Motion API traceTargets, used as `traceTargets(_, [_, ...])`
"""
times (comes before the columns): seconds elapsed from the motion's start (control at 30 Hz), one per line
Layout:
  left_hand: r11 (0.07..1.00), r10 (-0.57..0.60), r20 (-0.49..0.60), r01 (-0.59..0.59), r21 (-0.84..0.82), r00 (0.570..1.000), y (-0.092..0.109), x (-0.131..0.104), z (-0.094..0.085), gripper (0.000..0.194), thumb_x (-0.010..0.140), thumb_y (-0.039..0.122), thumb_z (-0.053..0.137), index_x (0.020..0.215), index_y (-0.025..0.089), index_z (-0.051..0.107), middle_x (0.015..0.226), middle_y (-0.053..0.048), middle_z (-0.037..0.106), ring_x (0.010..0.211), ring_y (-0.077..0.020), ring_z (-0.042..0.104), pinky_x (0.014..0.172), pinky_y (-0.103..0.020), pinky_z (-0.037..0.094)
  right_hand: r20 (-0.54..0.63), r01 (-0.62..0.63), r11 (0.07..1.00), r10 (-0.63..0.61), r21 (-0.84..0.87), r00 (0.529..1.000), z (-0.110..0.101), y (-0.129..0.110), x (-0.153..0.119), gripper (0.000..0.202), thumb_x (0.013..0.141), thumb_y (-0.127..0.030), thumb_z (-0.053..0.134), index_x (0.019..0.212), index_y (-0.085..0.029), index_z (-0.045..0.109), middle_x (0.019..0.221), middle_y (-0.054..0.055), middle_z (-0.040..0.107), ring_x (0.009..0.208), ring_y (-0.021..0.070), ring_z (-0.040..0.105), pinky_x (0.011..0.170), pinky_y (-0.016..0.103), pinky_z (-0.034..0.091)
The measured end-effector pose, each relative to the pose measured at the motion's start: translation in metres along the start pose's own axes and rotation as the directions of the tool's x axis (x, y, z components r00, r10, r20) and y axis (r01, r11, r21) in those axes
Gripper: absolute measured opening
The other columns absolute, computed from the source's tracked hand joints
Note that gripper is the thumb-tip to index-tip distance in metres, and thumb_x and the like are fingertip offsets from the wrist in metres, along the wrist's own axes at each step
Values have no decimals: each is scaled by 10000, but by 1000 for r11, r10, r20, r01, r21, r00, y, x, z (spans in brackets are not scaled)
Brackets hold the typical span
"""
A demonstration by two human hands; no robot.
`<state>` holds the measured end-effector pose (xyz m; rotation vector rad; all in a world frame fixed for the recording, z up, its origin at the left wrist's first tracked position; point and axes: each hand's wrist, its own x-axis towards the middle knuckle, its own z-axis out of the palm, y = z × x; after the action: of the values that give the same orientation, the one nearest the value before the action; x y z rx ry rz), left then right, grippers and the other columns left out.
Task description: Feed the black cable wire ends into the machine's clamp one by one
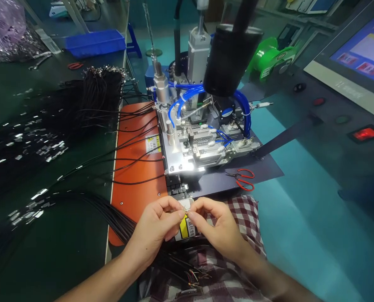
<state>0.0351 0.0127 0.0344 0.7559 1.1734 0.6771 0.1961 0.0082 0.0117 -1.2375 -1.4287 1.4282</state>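
My left hand (160, 222) and my right hand (218, 222) meet fingertip to fingertip at the front of the machine. Between them, thin coloured wire ends (186, 212) are pinched; fingers hide most of them. A bundle of black cables (118, 218) passes beneath my left forearm, and its stripped coloured ends (195, 277) lie over my checked clothing. Just beyond my hands stands the metal machine (177, 157), with several single black cables (139, 181) leading into its left edge across the orange plate (133, 163). Below my fingertips is a yellow-and-white label (184, 228).
Red-handled snips (245, 179) lie on the dark base right of the machine. A black lamp-like cylinder (232, 61) hangs above. Cable piles (99, 92) cover the left table, with a blue tray (95, 42) behind. The control screen (363, 50) stands at right.
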Motion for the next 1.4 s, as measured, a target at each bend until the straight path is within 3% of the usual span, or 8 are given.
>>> traceTargets(0.37, [997, -14, 46, 10, 82, 999, 1, 2, 1, 210, 765, 327, 632, 731, 155, 517, 436, 105, 340, 382, -32, 263, 384, -167, 169, 64, 113, 978, -103, -177, 993, -13, -6, 7, 156, 780, -89, 561, 652, -163, 613, 629, -13, 611, 588, 105, 524, 573, 208, 399])
traceTargets(0.67, [997, -31, 84, 24, 78, 996, 3, 2, 1, 180, 768, 295, 633, 734, 153, 529, 474, 96, 380, 400, -30, 287, 394, -165, 188, 20, 200, 921, -206, -335, 978, -11, -9, 4, 144, 783, -114, 541, 652, -166, 569, 617, -9, 568, 586, 117, 488, 588, 245, 374])
traceTargets(0.8, [998, -37, 84, 32, 57, 996, 1, 1, 1, 157, 784, 271, 612, 725, 148, 534, 462, 98, 342, 405, -31, 265, 399, -171, 169, -6, 104, 977, -107, -187, 994, -7, -3, 3, 135, 796, -130, 536, 668, -165, 557, 625, -12, 554, 581, 110, 488, 575, 228, 394])
traceTargets(0.97, [999, -43, 56, 43, 3, 997, 1, 0, 3, 148, 772, 239, 608, 699, 142, 525, 499, 85, 368, 406, -23, 255, 396, -178, 144, 47, -92, 994, 90, 54, 995, -9, 1, 5, 154, 844, -211, 513, 706, -164, 565, 607, -19, 551, 548, 101, 487, 525, 209, 408])
traceTargets(1.27, [999, -50, 60, 50, -6, 997, -1, 3, 1, 154, 774, 253, 612, 714, 146, 520, 477, 92, 346, 408, -30, 240, 398, -180, 137, 14, -135, 991, 134, 23, 991, -5, -4, 3, 77, 785, -218, 598, 757, -153, 629, 637, -11, 583, 552, 97, 489, 511, 211, 396])
traceTargets(1.4, [999, -48, 48, 48, 9, 998, -2, 2, 2, 161, 775, 264, 615, 722, 155, 508, 462, 99, 325, 409, -35, 236, 399, -178, 142, 4, -187, 977, 188, 99, 982, -3, -5, 5, 56, 746, -190, 609, 711, -147, 604, 605, -23, 550, 525, 87, 469, 485, 206, 373])
